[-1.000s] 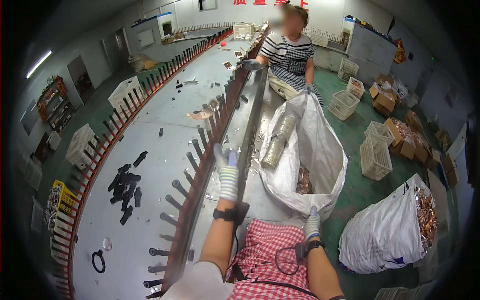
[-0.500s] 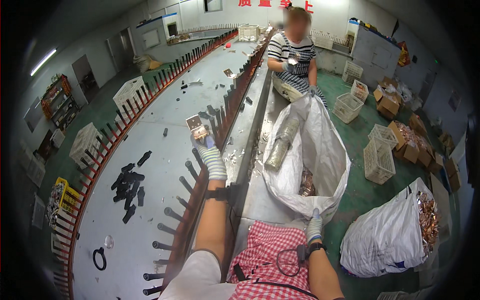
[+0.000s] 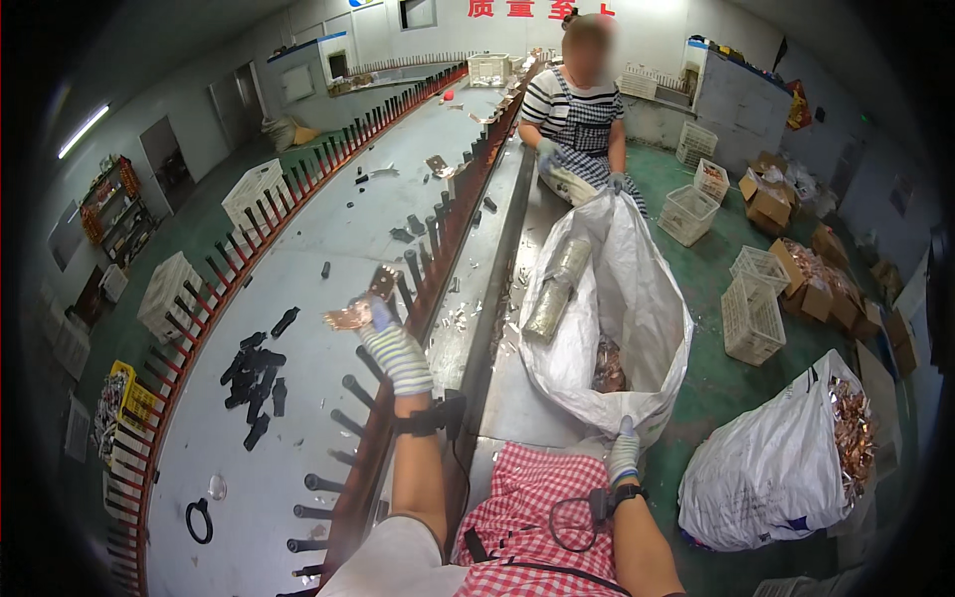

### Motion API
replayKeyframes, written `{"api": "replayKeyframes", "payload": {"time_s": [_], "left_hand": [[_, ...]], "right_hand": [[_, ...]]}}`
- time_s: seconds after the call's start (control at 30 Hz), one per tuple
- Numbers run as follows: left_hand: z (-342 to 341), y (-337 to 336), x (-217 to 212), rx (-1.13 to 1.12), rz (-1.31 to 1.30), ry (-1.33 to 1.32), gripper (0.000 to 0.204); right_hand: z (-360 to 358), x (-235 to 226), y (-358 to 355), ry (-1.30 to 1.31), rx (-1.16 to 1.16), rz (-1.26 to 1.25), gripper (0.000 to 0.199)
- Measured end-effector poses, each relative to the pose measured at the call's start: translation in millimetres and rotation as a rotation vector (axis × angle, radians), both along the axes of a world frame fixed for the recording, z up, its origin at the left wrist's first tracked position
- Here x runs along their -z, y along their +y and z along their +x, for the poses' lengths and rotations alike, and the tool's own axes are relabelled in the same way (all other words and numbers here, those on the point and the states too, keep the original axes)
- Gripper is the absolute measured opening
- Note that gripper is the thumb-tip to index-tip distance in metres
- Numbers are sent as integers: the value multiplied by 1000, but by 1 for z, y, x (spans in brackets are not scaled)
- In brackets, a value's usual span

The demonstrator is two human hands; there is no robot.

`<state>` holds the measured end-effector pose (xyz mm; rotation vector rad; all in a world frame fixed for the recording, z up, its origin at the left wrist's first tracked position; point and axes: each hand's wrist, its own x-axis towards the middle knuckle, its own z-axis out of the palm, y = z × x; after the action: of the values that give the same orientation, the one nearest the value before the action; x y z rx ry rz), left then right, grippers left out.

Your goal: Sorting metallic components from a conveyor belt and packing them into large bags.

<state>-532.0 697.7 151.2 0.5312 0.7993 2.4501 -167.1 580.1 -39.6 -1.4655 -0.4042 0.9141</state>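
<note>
Head view is showing the left hand point(image 3: 395, 350), in a striped knit glove, reaching out over the long grey table point(image 3: 298, 259), its fingers closing on a small copper-coloured metal piece point(image 3: 350, 316) that is sticking out to the left of the fingertips, above the table surface. Just right of those fingers, a row of dark pegs point(image 3: 418, 261) is running along the table's edge. Well left of the fingers and lower, a cluster of black parts point(image 3: 257, 376) is lying on the table. The right hand point(image 3: 624, 453), also gloved, is gripping the near rim of a large white sack point(image 3: 607, 328), fingers curling shut over the fabric; copper scrap point(image 3: 609, 366) is showing inside the sack just beyond those fingers. At the sack's far rim, another person's gloved hands point(image 3: 549, 157) are holding it. Right of the right hand's fingers, a second white sack point(image 3: 776, 468) full of copper scrap is sitting on the green floor point(image 3: 716, 368).
</note>
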Motion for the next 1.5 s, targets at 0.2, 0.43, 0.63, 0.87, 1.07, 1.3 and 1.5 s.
{"api": "replayKeyframes", "payload": {"time_s": [0.2, 0.43, 0.63, 0.87, 1.07, 1.3, 1.5], "left_hand": [[4, -51, -49, -193, -50, 374, 38], [21, -24, -23, 238, -88, 226, 44], [15, 17, 11, -87, -263, 794, 49], [6, 42, 14, 280, -162, 373, 45], [11, 60, -21, 450, -87, -17, 57], [-22, 99, -13, 517, -30, -211, 48], [-23, 90, -20, 655, 138, -376, 39]], "right_hand": [[-2, 1, 2, -9, -2, -3, 47], [2, 10, 5, -66, 56, -62, 50], [8, 19, 5, 51, -51, -1, 44], [16, 41, 16, 40, -38, 17, 48], [20, 43, 15, -12, -16, 8, 51], [4, 19, 10, 38, -40, 17, 51], [12, 27, 9, 9, -57, 13, 55]]}}
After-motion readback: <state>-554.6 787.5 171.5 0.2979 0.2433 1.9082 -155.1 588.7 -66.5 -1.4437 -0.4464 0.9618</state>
